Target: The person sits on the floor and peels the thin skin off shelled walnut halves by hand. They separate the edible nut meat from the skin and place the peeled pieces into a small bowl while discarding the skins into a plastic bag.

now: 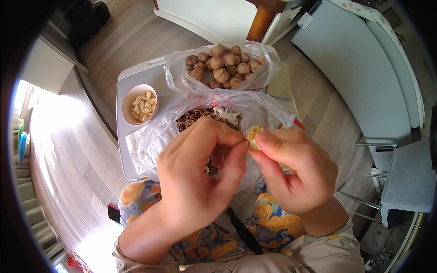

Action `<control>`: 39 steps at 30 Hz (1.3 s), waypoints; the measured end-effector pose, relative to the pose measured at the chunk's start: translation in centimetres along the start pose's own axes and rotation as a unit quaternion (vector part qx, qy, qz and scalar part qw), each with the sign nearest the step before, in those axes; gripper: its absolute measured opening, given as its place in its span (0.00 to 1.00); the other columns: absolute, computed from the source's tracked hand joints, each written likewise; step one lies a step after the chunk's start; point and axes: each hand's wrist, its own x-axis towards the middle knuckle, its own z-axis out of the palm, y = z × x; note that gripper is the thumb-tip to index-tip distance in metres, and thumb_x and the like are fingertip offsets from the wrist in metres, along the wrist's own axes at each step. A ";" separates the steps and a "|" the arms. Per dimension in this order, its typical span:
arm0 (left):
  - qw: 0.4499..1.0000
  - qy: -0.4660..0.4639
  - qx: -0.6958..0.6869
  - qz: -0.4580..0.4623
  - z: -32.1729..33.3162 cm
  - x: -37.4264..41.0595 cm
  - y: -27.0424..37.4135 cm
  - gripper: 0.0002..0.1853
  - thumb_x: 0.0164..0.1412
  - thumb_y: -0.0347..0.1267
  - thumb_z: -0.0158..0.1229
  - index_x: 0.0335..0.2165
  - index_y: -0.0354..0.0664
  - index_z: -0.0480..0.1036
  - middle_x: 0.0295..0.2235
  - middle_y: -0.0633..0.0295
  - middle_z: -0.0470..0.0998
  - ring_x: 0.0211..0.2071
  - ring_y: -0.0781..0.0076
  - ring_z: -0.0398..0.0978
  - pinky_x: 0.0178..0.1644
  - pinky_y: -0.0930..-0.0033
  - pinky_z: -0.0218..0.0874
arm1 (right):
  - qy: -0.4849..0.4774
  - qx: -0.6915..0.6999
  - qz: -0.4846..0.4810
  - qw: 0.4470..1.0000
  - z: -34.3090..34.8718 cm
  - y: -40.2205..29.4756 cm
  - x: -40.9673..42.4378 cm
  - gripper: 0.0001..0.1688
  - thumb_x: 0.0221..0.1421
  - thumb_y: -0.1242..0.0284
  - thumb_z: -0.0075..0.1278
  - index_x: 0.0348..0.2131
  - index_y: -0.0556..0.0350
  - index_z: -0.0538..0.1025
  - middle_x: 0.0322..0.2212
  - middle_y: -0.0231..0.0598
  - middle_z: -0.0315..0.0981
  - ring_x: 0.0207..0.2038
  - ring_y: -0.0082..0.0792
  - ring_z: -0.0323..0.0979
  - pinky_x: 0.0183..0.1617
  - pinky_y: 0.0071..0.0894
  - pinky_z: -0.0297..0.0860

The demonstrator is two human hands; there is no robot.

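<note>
A walnut kernel, partly pale and partly yellow-brown, is pinched between the thumb and fingers of my right hand. My left hand touches the kernel's edge with thumb and index fingertips pressed together; whether a bit of skin is between them is too small to tell. Beneath both hands, a clear plastic bag holds broken walnut shells and crumpled white tissue. Whole walnuts fill another clear plastic bag farther back. A bowl of pale peeled kernels stands at the left.
Everything rests on a small grey tray table with a white rim. A greenish cloth lies at its back right, and a red stick-like object at its right edge. A phone is at lower left; a grey-blue chair stands right.
</note>
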 end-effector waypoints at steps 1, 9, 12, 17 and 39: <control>1.000 -0.003 -0.006 -0.001 0.0 0.0 0.0 0.06 0.40 0.18 0.52 0.20 0.36 0.64 0.17 0.61 0.65 0.15 0.76 0.64 0.18 0.79 0.55 | -0.005 -0.007 -0.016 1.000 0.0 0.2 0.0 0.14 0.34 0.84 0.52 0.29 0.68 0.70 0.20 0.44 0.68 0.20 0.32 0.68 0.19 0.22 0.65; 0.999 -0.006 -0.048 0.016 -0.1 0.1 -0.4 0.07 0.38 0.17 0.50 0.19 0.36 0.62 0.17 0.64 0.63 0.16 0.78 0.60 0.18 0.81 0.53 | -0.016 -0.014 -0.058 0.998 0.1 0.5 0.1 0.15 0.32 0.84 0.50 0.28 0.70 0.70 0.19 0.44 0.67 0.20 0.33 0.68 0.20 0.23 0.65; 0.994 0.009 -0.110 -0.011 0.0 0.0 -0.6 0.06 0.40 0.16 0.49 0.19 0.36 0.62 0.17 0.65 0.63 0.16 0.81 0.60 0.19 0.82 0.53 | -0.016 -0.011 -0.026 0.999 0.0 0.0 0.2 0.14 0.33 0.85 0.51 0.28 0.69 0.70 0.20 0.44 0.68 0.21 0.33 0.69 0.21 0.23 0.66; 0.982 -0.011 -0.184 -0.036 -0.2 0.1 -0.4 0.04 0.44 0.17 0.48 0.21 0.36 0.62 0.20 0.66 0.63 0.18 0.83 0.60 0.21 0.83 0.53 | -0.050 0.018 0.061 0.997 -0.6 -0.4 0.2 0.12 0.36 0.86 0.52 0.27 0.67 0.70 0.21 0.45 0.70 0.23 0.31 0.71 0.26 0.22 0.67; 0.989 -0.045 0.010 0.137 -1.0 1.1 -0.5 0.04 0.42 0.20 0.54 0.23 0.31 0.69 0.23 0.54 0.70 0.25 0.70 0.69 0.29 0.76 0.60 | -0.074 0.478 0.401 0.778 -1.7 0.7 0.4 0.11 0.47 0.74 0.46 0.27 0.67 0.65 0.18 0.44 0.67 0.15 0.29 0.66 0.19 0.26 0.66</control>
